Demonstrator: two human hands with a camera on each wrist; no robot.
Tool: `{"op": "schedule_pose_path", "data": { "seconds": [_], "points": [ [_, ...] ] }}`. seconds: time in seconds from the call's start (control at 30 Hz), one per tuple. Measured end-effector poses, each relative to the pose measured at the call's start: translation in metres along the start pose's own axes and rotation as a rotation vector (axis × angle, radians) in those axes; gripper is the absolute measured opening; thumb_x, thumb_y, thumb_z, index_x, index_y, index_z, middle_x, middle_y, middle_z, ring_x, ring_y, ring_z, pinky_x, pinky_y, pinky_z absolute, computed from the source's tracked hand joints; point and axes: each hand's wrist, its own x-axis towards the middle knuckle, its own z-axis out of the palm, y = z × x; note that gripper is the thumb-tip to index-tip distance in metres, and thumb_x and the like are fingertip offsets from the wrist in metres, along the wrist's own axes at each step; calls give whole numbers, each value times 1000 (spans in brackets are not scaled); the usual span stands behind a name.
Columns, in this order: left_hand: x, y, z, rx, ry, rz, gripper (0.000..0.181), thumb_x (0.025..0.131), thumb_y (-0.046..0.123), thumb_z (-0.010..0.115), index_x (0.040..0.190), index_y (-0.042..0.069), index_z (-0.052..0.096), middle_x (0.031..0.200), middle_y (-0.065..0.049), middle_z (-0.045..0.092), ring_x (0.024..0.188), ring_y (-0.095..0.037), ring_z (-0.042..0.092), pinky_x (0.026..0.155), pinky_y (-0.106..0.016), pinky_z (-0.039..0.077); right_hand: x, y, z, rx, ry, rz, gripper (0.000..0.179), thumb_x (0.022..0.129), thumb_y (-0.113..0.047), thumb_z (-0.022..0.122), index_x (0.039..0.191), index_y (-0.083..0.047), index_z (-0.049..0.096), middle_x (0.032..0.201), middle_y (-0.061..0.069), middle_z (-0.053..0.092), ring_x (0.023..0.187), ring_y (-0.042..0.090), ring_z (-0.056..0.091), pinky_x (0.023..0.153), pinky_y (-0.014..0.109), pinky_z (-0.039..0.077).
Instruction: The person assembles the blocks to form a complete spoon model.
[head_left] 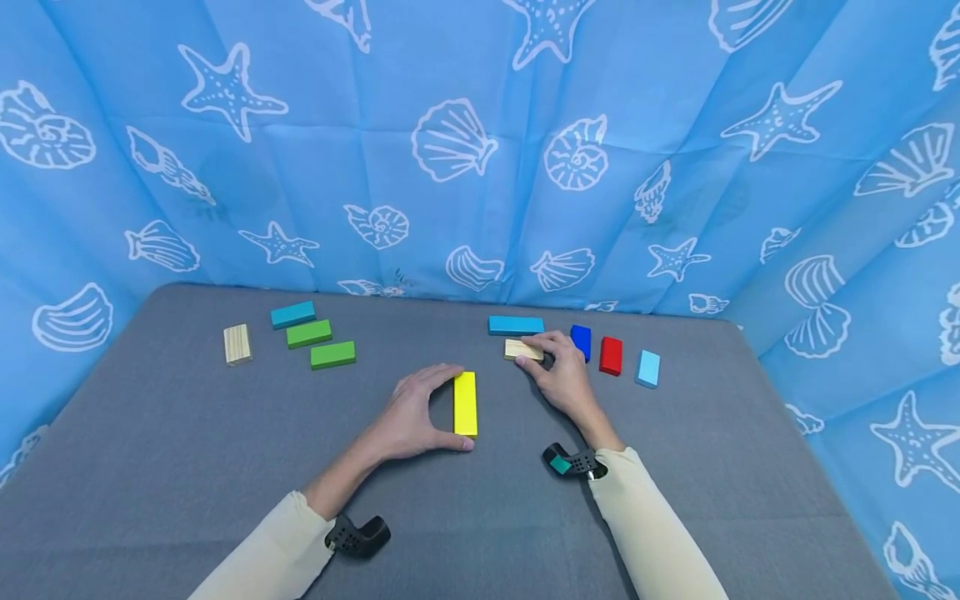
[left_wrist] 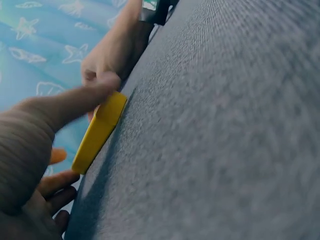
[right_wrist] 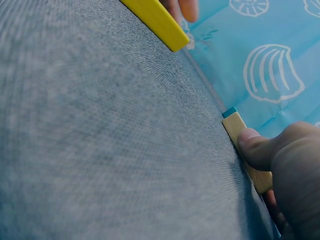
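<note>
A long yellow block (head_left: 465, 404) lies on the grey cloth near the middle, its length pointing away from me. My left hand (head_left: 408, 418) spans it end to end, thumb at the near end and fingertips at the far end. In the left wrist view, the thumb overlaps one end of the yellow block (left_wrist: 98, 134). Farther right, my right hand (head_left: 564, 377) pinches a plain wooden block (head_left: 513, 347) between thumb and fingers. The right wrist view shows the thumb pressed against the wooden block's face (right_wrist: 233, 127).
Behind the wooden block lies a blue block (head_left: 515, 325). Right of my hand are dark blue (head_left: 581, 340), red (head_left: 611, 356) and light blue (head_left: 648, 368) blocks. At the left sit another wooden block (head_left: 237, 344), a teal one (head_left: 293, 314) and two green ones (head_left: 333, 355). A curtain (head_left: 480, 208) hangs behind.
</note>
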Motion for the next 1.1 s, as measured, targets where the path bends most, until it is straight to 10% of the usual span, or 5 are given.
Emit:
{"op": "schedule_pose_path", "data": {
  "seconds": [0.3,1.1],
  "points": [
    [0,-10,-9,10,51,65,57,87,42,79,136,18,67,155,-13,45,151,-35,26,121,-60,10,0,-1,0,-6,-13,12,35,92,-19,78,124,-6,73,121,15,64,118,35,55,96,52,42],
    [3,-14,-8,46,54,36,57,83,45,82,133,20,70,154,-11,47,150,-35,27,121,-59,9,-1,-25,0,104,-125,-10,33,92,-9,76,124,-5,72,123,13,66,115,31,59,98,50,46]
  ]
}}
